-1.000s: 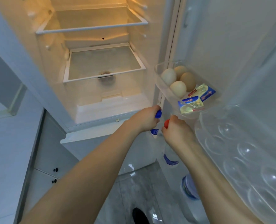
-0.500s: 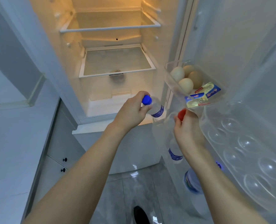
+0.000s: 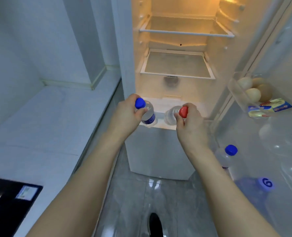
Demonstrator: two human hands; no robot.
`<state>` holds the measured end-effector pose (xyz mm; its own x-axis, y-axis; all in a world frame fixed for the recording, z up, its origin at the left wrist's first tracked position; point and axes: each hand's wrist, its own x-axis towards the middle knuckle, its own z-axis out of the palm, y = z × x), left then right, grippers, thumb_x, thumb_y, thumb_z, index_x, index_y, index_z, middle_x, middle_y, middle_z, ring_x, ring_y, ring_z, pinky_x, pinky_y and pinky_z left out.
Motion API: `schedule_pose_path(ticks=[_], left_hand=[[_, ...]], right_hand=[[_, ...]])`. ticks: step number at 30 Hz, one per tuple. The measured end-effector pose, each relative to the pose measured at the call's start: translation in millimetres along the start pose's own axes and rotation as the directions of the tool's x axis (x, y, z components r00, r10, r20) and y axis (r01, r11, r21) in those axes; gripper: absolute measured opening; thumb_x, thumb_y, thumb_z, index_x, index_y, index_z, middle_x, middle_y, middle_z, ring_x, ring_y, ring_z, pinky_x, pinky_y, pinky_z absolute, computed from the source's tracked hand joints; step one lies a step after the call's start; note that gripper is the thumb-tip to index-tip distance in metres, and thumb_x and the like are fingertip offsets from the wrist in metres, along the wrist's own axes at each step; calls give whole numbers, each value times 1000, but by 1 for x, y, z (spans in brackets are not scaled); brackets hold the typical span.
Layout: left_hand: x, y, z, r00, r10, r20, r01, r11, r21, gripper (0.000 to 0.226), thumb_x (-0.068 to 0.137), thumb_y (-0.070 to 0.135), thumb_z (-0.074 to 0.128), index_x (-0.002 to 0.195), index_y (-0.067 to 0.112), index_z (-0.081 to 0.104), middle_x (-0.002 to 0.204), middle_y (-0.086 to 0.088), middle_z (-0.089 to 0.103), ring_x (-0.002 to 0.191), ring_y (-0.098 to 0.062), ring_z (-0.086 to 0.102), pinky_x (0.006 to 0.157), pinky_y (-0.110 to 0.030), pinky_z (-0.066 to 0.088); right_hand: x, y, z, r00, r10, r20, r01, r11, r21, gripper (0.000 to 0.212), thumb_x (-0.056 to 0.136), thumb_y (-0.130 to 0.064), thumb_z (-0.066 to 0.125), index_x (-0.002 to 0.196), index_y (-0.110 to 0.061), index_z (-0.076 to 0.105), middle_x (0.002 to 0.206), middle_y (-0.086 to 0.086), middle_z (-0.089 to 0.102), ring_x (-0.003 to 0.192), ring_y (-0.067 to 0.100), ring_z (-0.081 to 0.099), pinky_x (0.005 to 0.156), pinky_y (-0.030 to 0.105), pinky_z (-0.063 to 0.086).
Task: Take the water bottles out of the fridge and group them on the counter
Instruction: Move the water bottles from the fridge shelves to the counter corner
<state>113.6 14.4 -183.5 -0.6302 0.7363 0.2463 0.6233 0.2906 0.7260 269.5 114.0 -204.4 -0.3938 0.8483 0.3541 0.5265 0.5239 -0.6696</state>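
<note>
White counter (image 3: pixel 39 127) runs along my left, beside the open fridge (image 3: pixel 176 69) with its lit, bare shelves. I see my left hand (image 3: pixel 126 115) with fingers curled round the neck of a blue-capped bottle (image 3: pixel 146 113) and my right hand (image 3: pixel 191 124) pinching a red-capped bottle (image 3: pixel 173 115) at the cap, both held out before the fridge's lower edge. Another blue-capped bottle (image 3: pixel 227 156) stands low in the door (image 3: pixel 278 48), under the eggs (image 3: pixel 253 91).
</note>
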Motion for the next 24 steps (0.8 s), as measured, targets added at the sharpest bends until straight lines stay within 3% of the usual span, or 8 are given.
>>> schedule_pose_path(ticks=[8,13,17,24], left_hand=[[-98,-73,-85,950,-264,-165,282,955,96,20,88,33,63,102,22,54,93,1,63,76,-19,56,66,-32,45],[-179,-96,-126,881,-416,-226,450,885,124,22,88,36,63,104,21,55,96,2,63,88,-19,59,73,-33,48],[-245,-93,-141,798,-510,-320,559,825,79,23,87,36,64,102,21,56,94,1,63,87,-19,60,77,-37,52],[-329,-53,-135,646,-576,-500,678,734,31,23,86,35,63,103,24,52,86,4,60,75,-16,55,58,-27,39]], right_hand=[[-48,-64,56,919,-172,354,183,983,5,16,95,-24,53,102,-10,50,94,10,60,87,36,55,67,34,33],[-99,-102,77,818,-272,506,290,956,46,20,94,-28,52,94,-9,49,86,11,59,80,35,55,67,38,44],[-137,-128,77,706,-383,596,399,910,111,18,93,-26,53,90,-10,46,80,7,52,74,31,50,62,32,35],[-186,-141,47,569,-528,630,488,834,259,17,94,-28,56,93,-14,46,84,10,57,78,35,54,65,34,38]])
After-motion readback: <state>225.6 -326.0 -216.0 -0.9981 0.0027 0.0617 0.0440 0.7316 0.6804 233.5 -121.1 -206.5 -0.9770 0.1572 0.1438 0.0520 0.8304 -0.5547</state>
